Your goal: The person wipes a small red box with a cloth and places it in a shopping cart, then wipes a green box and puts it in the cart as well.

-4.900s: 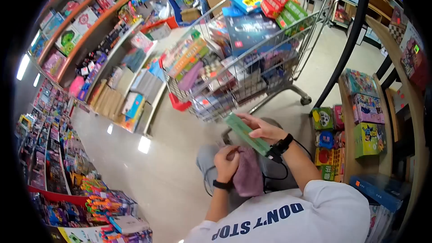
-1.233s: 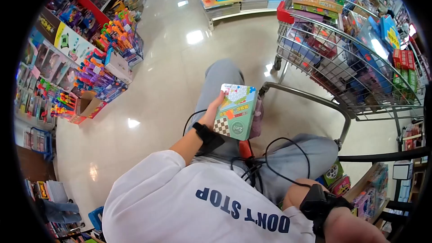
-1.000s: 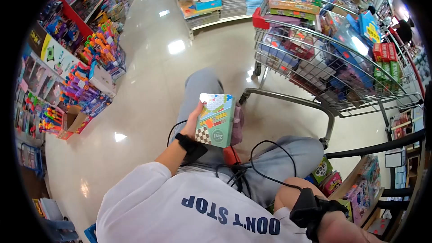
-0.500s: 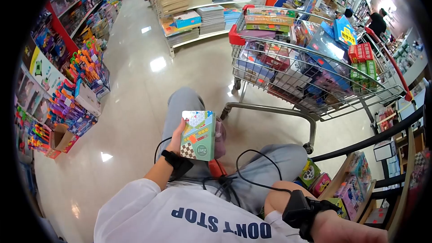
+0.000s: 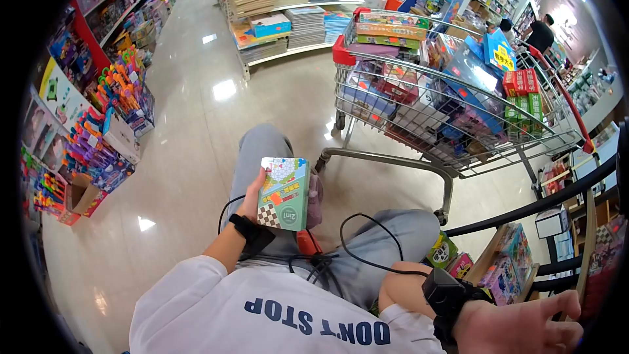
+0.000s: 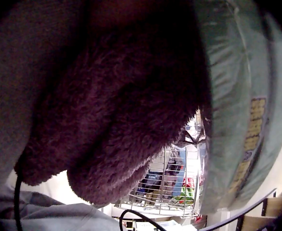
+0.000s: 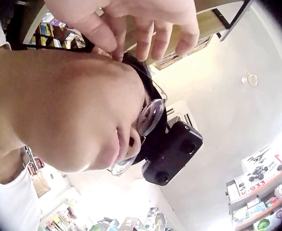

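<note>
In the head view my left hand (image 5: 251,202) grips a green flat box (image 5: 285,194) with a checkerboard and "2in1" on its face, above my left knee. A purple fluffy cloth (image 5: 315,200) hangs beside and behind the box; in the left wrist view that fluffy cloth (image 6: 112,110) fills the middle, next to the green box (image 6: 237,110). My right hand (image 5: 517,328) is raised at the lower right, its fingers loosely bent and holding nothing. The right wrist view shows the right hand (image 7: 136,24) with spread, relaxed fingers near the head.
A loaded shopping cart (image 5: 445,105) stands ahead to the right, its lower frame close to my knees. Black cables (image 5: 367,263) lie across my lap. Shelves of books (image 5: 288,26) stand ahead, toy displays (image 5: 98,137) at left, and a low shelf of boxes (image 5: 511,265) at right.
The head view has swung from the cart and shelves to my lap. My right hand has left the green box and moved out to the lower right; the left hand now holds the box.
</note>
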Available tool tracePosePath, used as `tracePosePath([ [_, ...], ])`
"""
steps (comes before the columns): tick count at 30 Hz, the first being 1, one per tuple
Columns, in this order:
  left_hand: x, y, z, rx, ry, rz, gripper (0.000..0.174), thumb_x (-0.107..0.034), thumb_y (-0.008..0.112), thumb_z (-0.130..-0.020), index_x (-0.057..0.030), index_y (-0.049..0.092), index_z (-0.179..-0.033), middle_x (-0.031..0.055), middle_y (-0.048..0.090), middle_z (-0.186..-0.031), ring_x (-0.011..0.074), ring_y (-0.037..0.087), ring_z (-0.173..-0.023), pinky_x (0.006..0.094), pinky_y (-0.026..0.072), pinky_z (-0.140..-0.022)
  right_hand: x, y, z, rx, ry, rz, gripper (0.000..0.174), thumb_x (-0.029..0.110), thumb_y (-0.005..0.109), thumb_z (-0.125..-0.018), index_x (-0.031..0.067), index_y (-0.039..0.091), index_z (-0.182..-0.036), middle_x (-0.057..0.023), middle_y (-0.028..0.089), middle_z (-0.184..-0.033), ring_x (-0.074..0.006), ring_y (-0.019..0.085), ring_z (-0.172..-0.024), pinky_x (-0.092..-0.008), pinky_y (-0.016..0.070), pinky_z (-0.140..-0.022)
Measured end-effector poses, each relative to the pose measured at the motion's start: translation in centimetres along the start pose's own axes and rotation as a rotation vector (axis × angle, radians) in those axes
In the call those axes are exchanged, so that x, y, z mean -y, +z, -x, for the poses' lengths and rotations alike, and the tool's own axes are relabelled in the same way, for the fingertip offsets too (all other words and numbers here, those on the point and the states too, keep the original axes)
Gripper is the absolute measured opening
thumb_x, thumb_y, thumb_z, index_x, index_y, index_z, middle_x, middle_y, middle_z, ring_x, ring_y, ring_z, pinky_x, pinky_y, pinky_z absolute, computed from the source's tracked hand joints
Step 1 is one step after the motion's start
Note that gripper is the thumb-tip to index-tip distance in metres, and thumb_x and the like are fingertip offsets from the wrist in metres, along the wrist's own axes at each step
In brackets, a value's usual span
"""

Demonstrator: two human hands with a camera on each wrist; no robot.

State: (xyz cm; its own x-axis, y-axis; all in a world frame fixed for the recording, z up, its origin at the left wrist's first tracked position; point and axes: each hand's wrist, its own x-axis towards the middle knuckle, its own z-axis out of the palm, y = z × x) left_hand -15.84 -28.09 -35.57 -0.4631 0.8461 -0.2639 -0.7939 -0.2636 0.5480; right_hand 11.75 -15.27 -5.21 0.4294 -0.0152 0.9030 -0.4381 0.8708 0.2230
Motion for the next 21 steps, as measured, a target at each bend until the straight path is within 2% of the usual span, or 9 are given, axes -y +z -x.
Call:
tracePosePath([
  [2, -0.2, 0.5, 0.2, 0.047, 0.003, 0.009, 0.063, -0.053, 0.045, -0.091, -0.0015, 0.046, -0.126, 0.0157, 0.056, -0.121, 0.0259, 0.059, -0.104, 0.0381, 0.0497, -0.088, -0.1, 0.6, 0.0, -0.06, 0.014, -0.063, 0.021, 0.03, 0.052, -0.089, 0.0161, 0.051, -0.104, 0.0003, 0.04, -0.093, -0.018, 0.04, -0.09, -0.0391, 0.029, -0.079],
  [5, -0.7, 2.4, 1.0, 0.106, -0.028, 0.05, 0.063, -0.053, 0.044, -0.091, -0.0013, 0.045, -0.127, 0.0157, 0.056, -0.121, 0.026, 0.059, -0.105, 0.038, 0.0496, -0.088, 0.0, 0.8, 0.2, 0.061, 0.09, -0.023, 0.023, 0.029, 0.051, -0.09, 0.0189, 0.051, -0.11, 0.0038, 0.043, -0.109, -0.0183, 0.04, -0.099, -0.0409, 0.0283, -0.082],
  [8, -0.6, 2.1, 0.8, 0.077, -0.005, 0.011, 0.062, -0.053, 0.044, -0.091, -0.0016, 0.046, -0.127, 0.0151, 0.057, -0.12, 0.0256, 0.06, -0.104, 0.038, 0.0498, -0.088, 0.6, -1.4, 0.2, 0.249, 0.126, 0.011, 0.026, 0.028, 0.052, -0.09, 0.0216, 0.05, -0.115, 0.0064, 0.039, -0.126, -0.0188, 0.039, -0.108, -0.044, 0.027, -0.086],
  [14, -0.1, 0.4, 0.1, -0.017, 0.004, -0.003, 0.061, -0.053, 0.046, -0.091, -0.002, 0.048, -0.124, 0.0143, 0.058, -0.118, 0.0246, 0.061, -0.1, 0.037, 0.0504, -0.086, 0.7, -2.0, 0.6, 0.262, 0.096, 0.033, 0.036, 0.026, 0.054, -0.089, 0.0225, 0.047, -0.125, 0.0039, 0.035, -0.137, -0.0204, 0.035, -0.121, -0.0466, 0.026, -0.09],
  [17, 0.0, -0.1, -0.1, -0.018, -0.007, 0.017, 0.06, -0.052, 0.046, -0.091, -0.0019, 0.049, -0.123, 0.0142, 0.058, -0.118, 0.0244, 0.061, -0.1, 0.0367, 0.0505, -0.086, 0.9, -2.3, 0.6, 0.298, 0.103, 0.004, 0.039, 0.026, 0.055, -0.089, 0.0219, 0.046, -0.127, 0.0024, 0.036, -0.138, -0.0214, 0.033, -0.124, -0.0485, 0.026, -0.092],
  [21, 0.1, -0.2, -0.2, -0.01, -0.001, 0.016, 0.06, -0.052, 0.046, -0.091, -0.0023, 0.048, -0.124, 0.0143, 0.058, -0.118, 0.0245, 0.06, -0.102, 0.0368, 0.05, -0.087, 0.9, -1.9, 1.0, 0.279, 0.085, 0.077, 0.039, 0.019, 0.054, -0.088, 0.0224, 0.046, -0.126, 0.002, 0.037, -0.137, -0.0215, 0.033, -0.124, -0.0527, 0.0245, -0.094],
])
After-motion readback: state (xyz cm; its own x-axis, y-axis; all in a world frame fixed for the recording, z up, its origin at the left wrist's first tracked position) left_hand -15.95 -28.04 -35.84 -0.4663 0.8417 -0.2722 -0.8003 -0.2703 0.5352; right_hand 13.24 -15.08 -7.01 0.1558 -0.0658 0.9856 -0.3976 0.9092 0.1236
